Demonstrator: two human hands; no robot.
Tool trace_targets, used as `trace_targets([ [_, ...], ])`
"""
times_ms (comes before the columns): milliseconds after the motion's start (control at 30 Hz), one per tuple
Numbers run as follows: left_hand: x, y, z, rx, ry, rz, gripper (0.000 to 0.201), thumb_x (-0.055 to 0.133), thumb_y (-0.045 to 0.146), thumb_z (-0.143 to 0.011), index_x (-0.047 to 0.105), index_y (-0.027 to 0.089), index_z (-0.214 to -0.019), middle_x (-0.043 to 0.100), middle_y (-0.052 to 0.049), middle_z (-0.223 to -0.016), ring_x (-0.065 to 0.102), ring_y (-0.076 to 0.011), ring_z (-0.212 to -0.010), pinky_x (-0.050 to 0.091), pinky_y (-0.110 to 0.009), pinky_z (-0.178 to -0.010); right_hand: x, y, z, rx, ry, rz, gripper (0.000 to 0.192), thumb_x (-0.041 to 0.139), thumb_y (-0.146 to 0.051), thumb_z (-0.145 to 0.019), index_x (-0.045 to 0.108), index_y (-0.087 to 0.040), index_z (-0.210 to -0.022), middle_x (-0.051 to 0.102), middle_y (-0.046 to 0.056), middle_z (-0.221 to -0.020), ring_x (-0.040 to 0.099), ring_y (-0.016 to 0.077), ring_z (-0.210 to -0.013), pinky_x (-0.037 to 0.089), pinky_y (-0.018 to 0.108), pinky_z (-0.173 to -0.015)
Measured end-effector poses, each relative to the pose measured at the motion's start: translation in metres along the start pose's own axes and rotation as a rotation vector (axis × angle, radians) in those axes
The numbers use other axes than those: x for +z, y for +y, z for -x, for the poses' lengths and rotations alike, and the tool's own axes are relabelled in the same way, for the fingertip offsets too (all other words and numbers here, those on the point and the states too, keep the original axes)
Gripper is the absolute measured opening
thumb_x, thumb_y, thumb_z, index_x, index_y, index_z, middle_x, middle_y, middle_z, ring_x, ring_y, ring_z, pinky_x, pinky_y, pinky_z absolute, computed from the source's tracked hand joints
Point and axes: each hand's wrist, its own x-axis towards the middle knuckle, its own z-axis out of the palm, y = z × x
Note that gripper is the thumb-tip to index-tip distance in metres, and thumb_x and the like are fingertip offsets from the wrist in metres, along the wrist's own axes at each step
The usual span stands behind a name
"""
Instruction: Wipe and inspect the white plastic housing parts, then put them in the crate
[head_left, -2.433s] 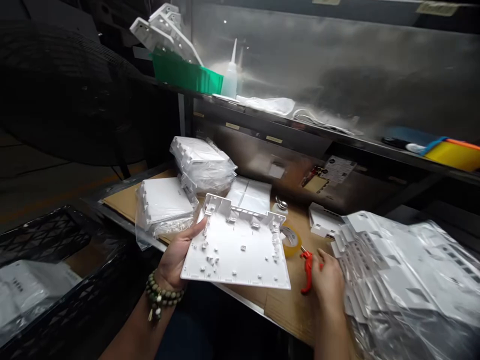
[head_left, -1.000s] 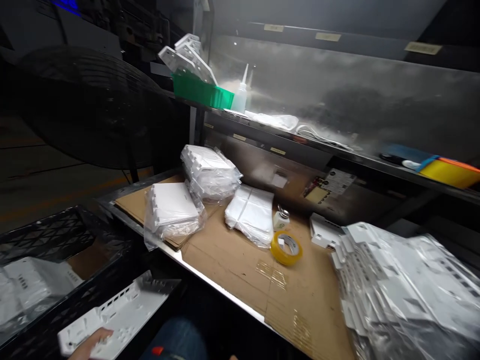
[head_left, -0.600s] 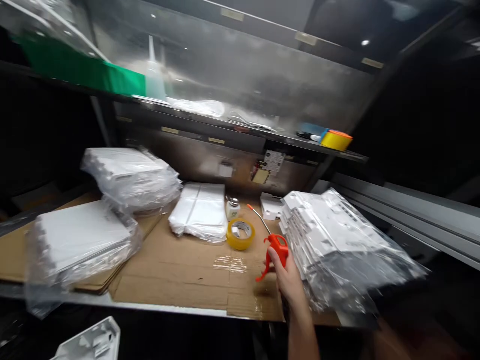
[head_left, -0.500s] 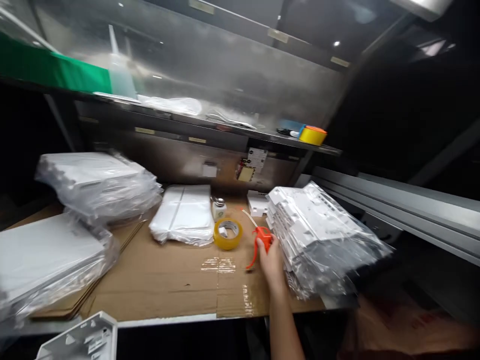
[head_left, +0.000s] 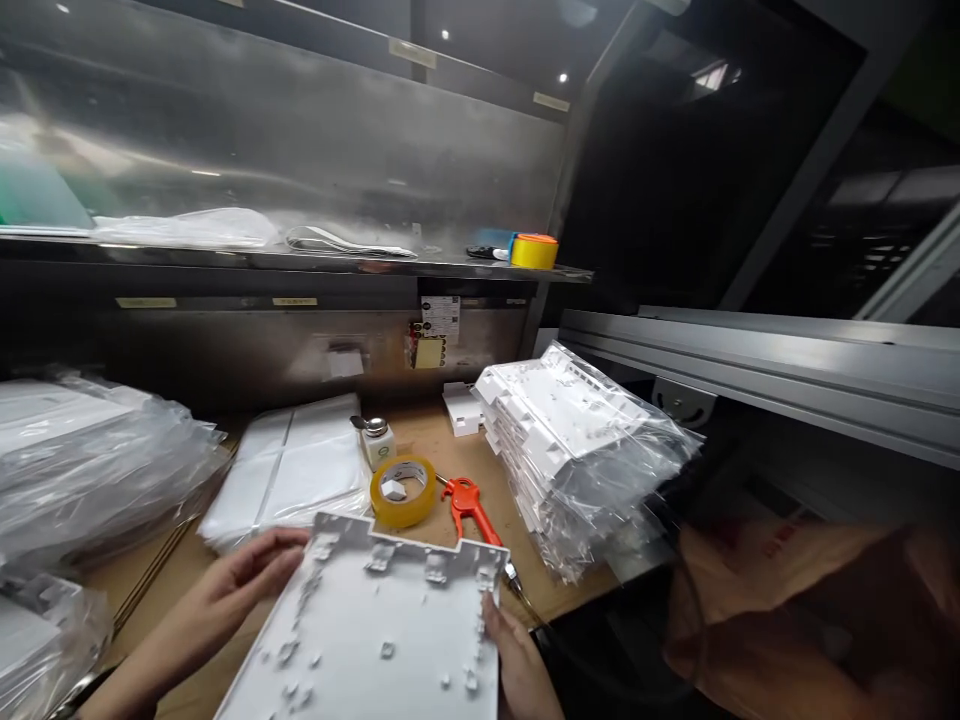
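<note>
A white plastic housing panel (head_left: 382, 630) with small posts and clips on its inner face is held up close, over the near edge of the bench. My right hand (head_left: 517, 655) grips its right edge, thumb on the near face. At the upper left corner, the fingertips and thumb of my left hand (head_left: 251, 575) close on the panel's edge; part of those fingers is hidden. Just beyond the panel lies an orange air blow gun (head_left: 466, 500) with its hose fitting toward me. A roll of yellowish clear tape (head_left: 403, 510) rests left of it.
Bagged, stacked white panels (head_left: 555, 410) stand at the right. Flat plastic bags (head_left: 292, 465) and a pump bottle (head_left: 379, 440) sit left of the tape. More bagged parts (head_left: 97, 450) are at far left. A shelf (head_left: 420, 268) crosses behind, holding a yellow tape roll (head_left: 534, 252).
My right hand has let go of the air blow gun, which now lies on the cardboard. The white panel has come up from the lower left into both hands. The view has swung right.
</note>
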Motion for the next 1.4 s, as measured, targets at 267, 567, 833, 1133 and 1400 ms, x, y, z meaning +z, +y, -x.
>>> trace_targets([
  [267,-0.008,-0.032,-0.075,0.119,0.042,-0.459,0.037,0.03,0.057,-0.093,0.042,0.027,-0.109,0.071,-0.022,-0.121,0.069,-0.0392,-0.108,0.051,-0.049,-0.09,-0.029,-0.051,0.015,-0.158,0.254,-0.284,0.063,0.096,-0.054,-0.06,0.073,-0.016,-0.105,0.08,0.013,-0.11,0.072,0.0342,-0.114,0.056,0.046,-0.101],
  [567,-0.012,-0.028,-0.075,0.03,0.006,-0.494,0.044,0.04,0.061,-0.09,0.036,0.03,-0.121,0.074,-0.011,-0.124,0.071,-0.0322,-0.107,0.049,-0.036,-0.08,-0.029,-0.053,0.017,-0.2,0.303,-0.321,0.076,0.087,-0.052,-0.075,0.06,-0.017,-0.137,0.074,0.014,-0.128,0.072,0.0325,-0.113,0.056,0.049,-0.104],
  [833,-0.025,-0.036,-0.092,-0.154,0.116,-0.312,0.049,0.057,0.07,-0.081,0.039,0.029,-0.1,0.08,-0.008,-0.103,0.073,-0.0354,-0.1,0.05,-0.041,-0.08,-0.024,-0.055,0.018,-0.167,0.357,-0.326,0.089,0.091,-0.055,-0.068,0.057,-0.018,-0.142,0.074,0.015,-0.127,0.069,0.0363,-0.12,0.056,0.052,-0.104],
  [1133,-0.023,-0.026,-0.095,0.034,0.041,-0.093,0.062,0.067,0.074,-0.073,0.052,0.024,-0.108,0.076,-0.012,-0.111,0.071,-0.0326,-0.107,0.054,-0.044,-0.093,-0.051,-0.043,0.009,-0.069,0.397,-0.205,0.104,0.089,-0.059,-0.067,0.047,-0.019,-0.153,0.075,0.015,-0.124,0.073,0.0378,-0.112,0.061,0.052,-0.096],
  [1400,-0.019,-0.024,-0.089,-0.023,0.16,-0.081,0.042,0.068,0.061,-0.078,0.05,0.026,-0.095,0.078,-0.006,-0.091,0.071,-0.031,-0.09,0.049,-0.04,-0.081,-0.06,-0.031,0.007,-0.101,0.382,-0.012,0.084,0.088,-0.057,-0.068,0.063,-0.022,-0.14,0.077,0.011,-0.12,0.071,0.0378,-0.117,0.061,0.051,-0.096],
])
